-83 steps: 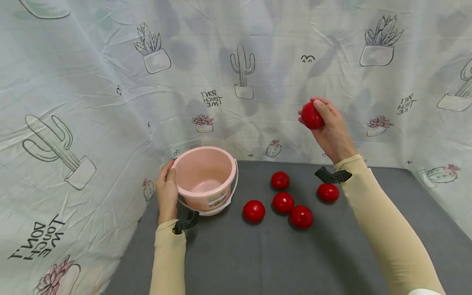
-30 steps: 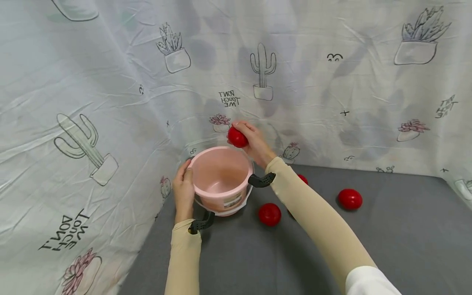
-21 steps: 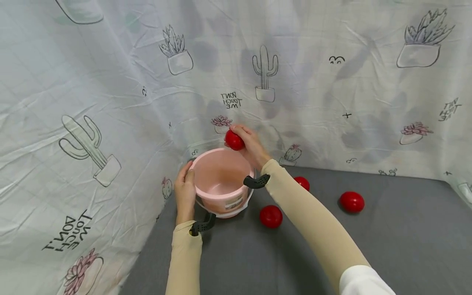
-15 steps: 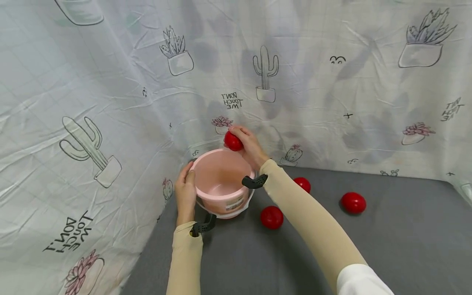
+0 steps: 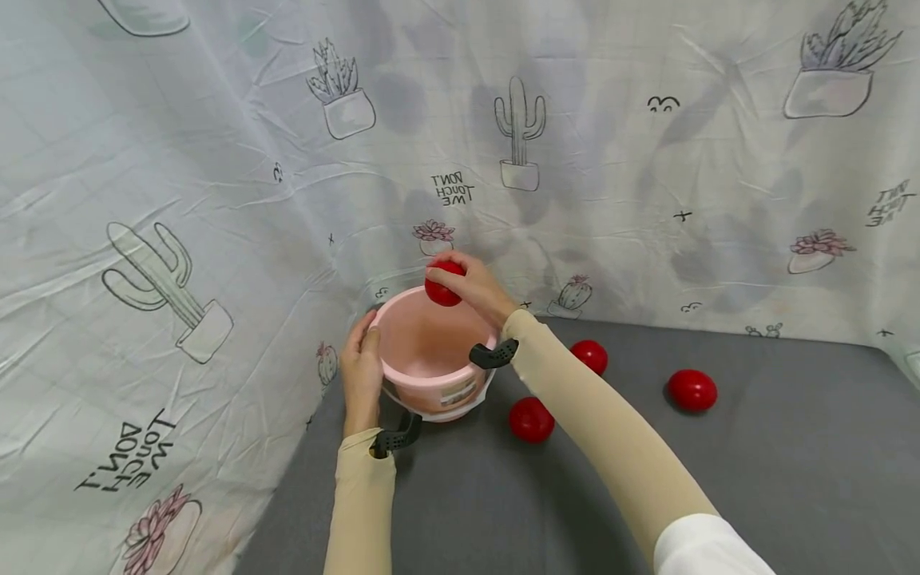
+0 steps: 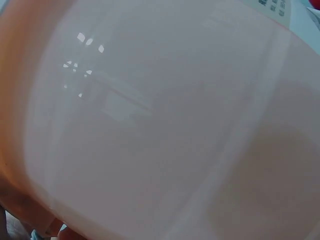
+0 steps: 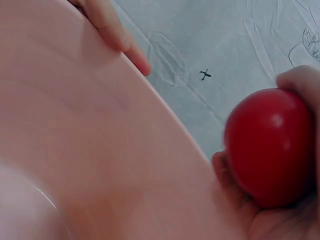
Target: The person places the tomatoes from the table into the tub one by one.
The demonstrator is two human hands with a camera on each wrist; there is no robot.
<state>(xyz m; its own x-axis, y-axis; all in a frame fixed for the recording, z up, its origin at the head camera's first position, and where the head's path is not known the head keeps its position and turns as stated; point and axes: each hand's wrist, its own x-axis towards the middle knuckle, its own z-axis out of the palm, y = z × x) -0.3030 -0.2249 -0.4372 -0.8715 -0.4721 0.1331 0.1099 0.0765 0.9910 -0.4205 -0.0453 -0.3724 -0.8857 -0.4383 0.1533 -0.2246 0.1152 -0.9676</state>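
A pink bucket (image 5: 431, 383) stands upright on the grey table at the left back, its inside bare where it shows. My left hand (image 5: 362, 363) grips its left rim, thumb on the near side; in the left wrist view the pale bucket wall (image 6: 150, 140) fills nearly everything. My right hand (image 5: 470, 283) holds a smooth, glossy red tomato-like fruit (image 5: 442, 289) over the bucket's far rim. The right wrist view shows that fruit (image 7: 270, 147) between thumb and fingers, beside the bucket's rim (image 7: 175, 117). Left-hand fingers (image 7: 107, 25) lie over the rim's opposite stretch.
Similar red fruits lie on the grey table (image 5: 460, 511): one fruit (image 5: 532, 419) right of the bucket, another fruit (image 5: 589, 357) partly behind my right forearm, a third fruit (image 5: 692, 390) farther right. A cactus-print curtain (image 5: 611, 160) hangs behind and along the left.
My right hand has carried the red fruit leftward from the right side to the bucket, lately sinking a little lower and farther left. My left hand keeps hold of the rim.
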